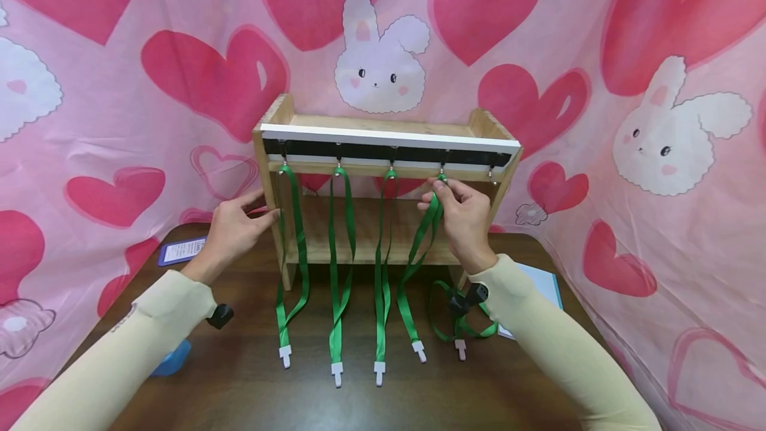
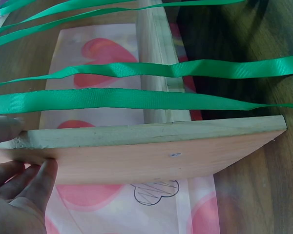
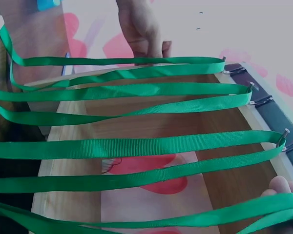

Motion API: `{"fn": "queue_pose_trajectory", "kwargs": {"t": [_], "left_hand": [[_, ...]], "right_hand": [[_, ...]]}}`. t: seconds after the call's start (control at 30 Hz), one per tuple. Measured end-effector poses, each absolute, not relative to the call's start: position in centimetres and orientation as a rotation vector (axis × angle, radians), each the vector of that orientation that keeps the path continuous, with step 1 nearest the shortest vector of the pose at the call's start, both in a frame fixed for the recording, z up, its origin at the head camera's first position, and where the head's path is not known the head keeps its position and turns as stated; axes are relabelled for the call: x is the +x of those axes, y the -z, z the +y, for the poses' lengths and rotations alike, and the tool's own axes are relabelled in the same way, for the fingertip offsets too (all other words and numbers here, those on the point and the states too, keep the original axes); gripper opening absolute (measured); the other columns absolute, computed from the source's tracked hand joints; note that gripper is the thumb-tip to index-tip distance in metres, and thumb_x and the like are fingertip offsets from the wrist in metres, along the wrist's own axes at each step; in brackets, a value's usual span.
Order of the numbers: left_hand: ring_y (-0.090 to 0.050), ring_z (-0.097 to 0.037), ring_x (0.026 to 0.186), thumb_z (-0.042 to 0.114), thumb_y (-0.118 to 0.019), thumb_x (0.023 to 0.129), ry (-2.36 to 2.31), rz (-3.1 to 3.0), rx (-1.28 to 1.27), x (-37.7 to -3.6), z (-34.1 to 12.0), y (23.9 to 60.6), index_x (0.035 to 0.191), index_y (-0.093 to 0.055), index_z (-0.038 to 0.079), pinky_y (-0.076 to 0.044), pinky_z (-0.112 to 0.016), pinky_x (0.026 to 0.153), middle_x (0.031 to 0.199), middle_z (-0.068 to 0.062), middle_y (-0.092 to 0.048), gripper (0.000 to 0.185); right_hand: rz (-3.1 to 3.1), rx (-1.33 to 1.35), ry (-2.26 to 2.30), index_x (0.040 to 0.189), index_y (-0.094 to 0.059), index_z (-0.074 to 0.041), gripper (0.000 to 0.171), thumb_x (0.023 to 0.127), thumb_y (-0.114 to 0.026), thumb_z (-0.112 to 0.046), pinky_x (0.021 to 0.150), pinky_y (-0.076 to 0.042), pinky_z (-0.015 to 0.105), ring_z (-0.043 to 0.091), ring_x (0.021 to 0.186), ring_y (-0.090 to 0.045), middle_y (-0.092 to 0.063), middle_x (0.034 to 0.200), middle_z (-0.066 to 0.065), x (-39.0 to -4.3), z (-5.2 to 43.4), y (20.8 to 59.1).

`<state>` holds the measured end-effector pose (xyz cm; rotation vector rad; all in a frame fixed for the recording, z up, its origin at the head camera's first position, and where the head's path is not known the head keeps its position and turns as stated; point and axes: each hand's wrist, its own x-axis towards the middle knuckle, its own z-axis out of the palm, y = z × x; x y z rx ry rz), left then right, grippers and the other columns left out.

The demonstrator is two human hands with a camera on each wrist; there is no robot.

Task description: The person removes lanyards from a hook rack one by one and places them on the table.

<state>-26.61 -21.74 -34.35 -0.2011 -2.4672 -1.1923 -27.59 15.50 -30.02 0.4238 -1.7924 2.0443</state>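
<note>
Card [image 1: 181, 250]: blue-edged, flat on the table [image 1: 239, 378] left of the rack.
Left hand [image 1: 233, 231]: fingers curled round the left side panel of the wooden rack [image 1: 281, 118], thumb on its front edge.
Hung lanyards: three green ones [image 1: 338, 245] on the left hooks, hanging before the shelf, white clips on the table.
Right hand [image 1: 463, 215]: fingertips pinch the fourth lanyard [image 1: 419, 245] just under its hook.
Fifth hook [image 1: 492, 175]: bare.
Loose lanyard [image 1: 457, 324]: coiled on the table by the right wrist.
Left wrist view: fingers [image 2: 39, 178] pressed on the panel [image 2: 151, 151].
Right wrist view: metal hooks [image 3: 283, 136] close up; fingertip [image 3: 278, 185] on the strap.
</note>
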Motion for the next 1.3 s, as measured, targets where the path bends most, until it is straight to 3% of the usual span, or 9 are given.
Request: {"fn": "queue_pose_trajectory", "kwargs": {"t": [0.17, 0.5, 0.67, 1.07, 1.3], "left_hand": [[-0.07, -0.042, 0.114, 0.022, -0.071, 0.095, 1.204, -2.457, -0.209, -26.6, -21.7, 34.6, 0.147, -0.053, 0.006, -0.059, -0.049, 0.089, 0.132, -0.025, -0.067, 0.057], [-0.07, -0.039, 0.113, 0.025, -0.072, 0.095, 1.216, -2.451, -0.21, -26.6, -21.8, 34.6, 0.147, -0.053, 0.008, -0.059, -0.048, 0.088, 0.135, -0.023, -0.066, 0.059], [-0.07, -0.04, 0.114, 0.029, -0.071, 0.095, 1.205, -2.471, -0.191, -26.6, -21.9, 34.5, 0.149, -0.051, 0.009, -0.058, -0.049, 0.091, 0.137, -0.022, -0.065, 0.06], [-0.069, -0.04, 0.116, 0.03, -0.07, 0.096, 1.216, -2.476, -0.183, -26.6, -21.9, 34.4, 0.15, -0.05, 0.008, -0.058, -0.049, 0.091, 0.139, -0.023, -0.063, 0.062], [-0.069, -0.04, 0.115, 0.027, -0.071, 0.095, 1.213, -2.47, -0.19, -26.6, -21.8, 34.4, 0.149, -0.051, 0.007, -0.058, -0.049, 0.09, 0.137, -0.023, -0.064, 0.061]], "right_hand": [[-1.807, 0.441, -2.049, 0.117, -0.066, 0.017, 0.039, 0.098, -0.067, -0.017, 0.067, -0.065, 0.035, 0.013, 0.066, -0.076, -0.078, 0.076, -0.002, -27.5, 15.7, 30.1], [-1.792, 0.525, -1.923, 0.108, -0.072, 0.01, 0.033, 0.097, -0.069, -0.021, 0.073, -0.065, 0.041, 0.016, 0.072, -0.078, -0.079, 0.082, 0.007, -26.8, 15.9, 30.4], [-1.765, 0.565, -1.879, 0.108, -0.072, 0.011, 0.033, 0.097, -0.069, -0.02, 0.074, -0.063, 0.049, 0.017, 0.074, -0.078, -0.079, 0.081, 0.003, -26.7, 15.9, 30.7], [-1.794, 0.552, -1.879, 0.109, -0.072, 0.007, 0.031, 0.097, -0.068, -0.021, 0.075, -0.065, 0.036, 0.016, 0.076, -0.079, -0.079, 0.084, -0.002, -26.3, 16.7, 31.3], [-1.861, 0.525, -1.851, 0.107, -0.073, 0.006, 0.03, 0.098, -0.067, -0.022, 0.074, -0.065, 0.035, 0.016, 0.073, -0.078, -0.079, 0.081, -0.002, -26.0, 17.1, 32.1]]}}
